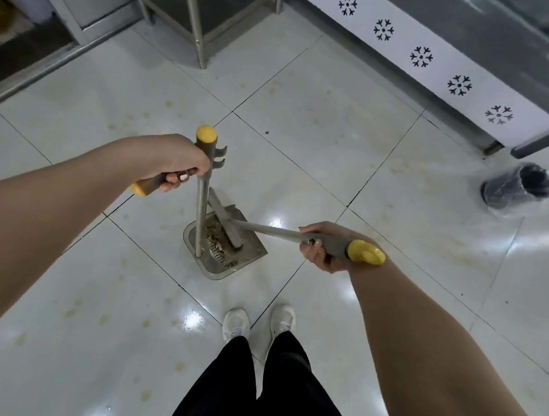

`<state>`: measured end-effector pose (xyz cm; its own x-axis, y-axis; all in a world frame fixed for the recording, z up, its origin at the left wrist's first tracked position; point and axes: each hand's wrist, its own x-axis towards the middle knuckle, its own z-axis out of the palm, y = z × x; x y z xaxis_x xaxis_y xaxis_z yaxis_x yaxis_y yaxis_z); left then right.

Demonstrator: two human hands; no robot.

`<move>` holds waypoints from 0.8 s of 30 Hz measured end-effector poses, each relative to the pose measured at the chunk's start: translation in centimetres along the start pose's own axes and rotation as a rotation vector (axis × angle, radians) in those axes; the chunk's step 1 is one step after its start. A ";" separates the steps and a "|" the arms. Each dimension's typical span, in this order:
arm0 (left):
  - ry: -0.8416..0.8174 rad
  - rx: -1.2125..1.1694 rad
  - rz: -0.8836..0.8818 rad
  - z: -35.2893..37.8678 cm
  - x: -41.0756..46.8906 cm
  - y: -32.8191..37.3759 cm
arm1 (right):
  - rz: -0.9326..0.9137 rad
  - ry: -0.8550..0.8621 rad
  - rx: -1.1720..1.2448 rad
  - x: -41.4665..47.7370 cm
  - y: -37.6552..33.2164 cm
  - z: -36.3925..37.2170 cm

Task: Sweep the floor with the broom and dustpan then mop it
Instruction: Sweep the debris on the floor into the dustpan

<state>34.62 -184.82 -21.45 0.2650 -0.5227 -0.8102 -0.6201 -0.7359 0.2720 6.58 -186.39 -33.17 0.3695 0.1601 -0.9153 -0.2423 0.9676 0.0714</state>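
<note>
**White floor tiles: dirt is gathered in the pan, mopping not yet begun**

White glossy floor [305, 128] fills the view, with metal legs at the far side and a bin [516, 185] lined with a black bag at the right, well apart from the tools. The dustpan [217, 273] stands on the tiles just in front of the person's white shoes [237, 323]. The left grip [175, 160] is clenched round the dark handle at the top of its upright pole. The right grip [317, 247] is clenched round the broom [231, 234] handle near its yellow end, and the broom head lies inside the pan, on a small heap of crumbs [213, 232].

I judge the sweeping of this part nearly done. The pan is not yet emptied, probably into the bin. Yellowish stains [103, 317] mark many tiles, so the mopping is all left. No mop is in view.
</note>
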 end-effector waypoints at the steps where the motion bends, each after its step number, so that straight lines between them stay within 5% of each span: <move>1: 0.000 0.002 0.008 0.2 -0.2 -0.1 | -0.009 0.031 -0.054 -0.8 -0.3 0.0; 5: -0.012 0.009 0.044 1.1 -0.6 -0.5 | -0.001 0.126 -0.186 -1.2 -0.7 1.0; 11: 0.009 0.000 0.034 1.5 -0.9 -1.4 | -0.070 0.174 -0.065 3.1 2.1 2.8; 24: 0.026 -0.177 0.097 3.4 -2.5 -2.4 | -0.190 0.032 0.159 -2.8 3.2 1.1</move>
<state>32.98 -180.30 -21.84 0.2307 -0.6036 -0.7631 -0.5045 -0.7449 0.4367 5.77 -183.47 -29.90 0.3659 -0.0311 -0.9301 -0.0260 0.9987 -0.0436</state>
